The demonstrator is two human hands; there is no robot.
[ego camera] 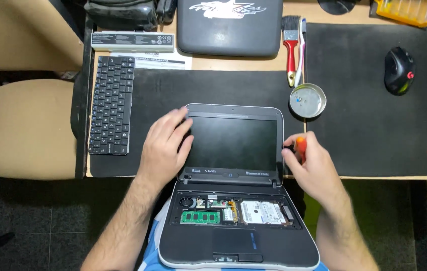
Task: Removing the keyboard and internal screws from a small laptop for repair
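Presently the small grey laptop (233, 200) lies across the person's lap, keyboard removed and internals exposed, its screen leaning back on the desk edge; the left hand (165, 145) rests on the screen's left bezel with fingers spread flat, while the right hand (310, 163) is closed round an orange-handled screwdriver (300, 146), tip apparently hidden. Risk noted: the unsupported base could slide off the knees, or the tool could scratch the panel. Black desk mat (213, 83), detached keyboard (111, 104), metal dish (307, 100), brush (290, 47), beige chair (27, 128) adjoin.
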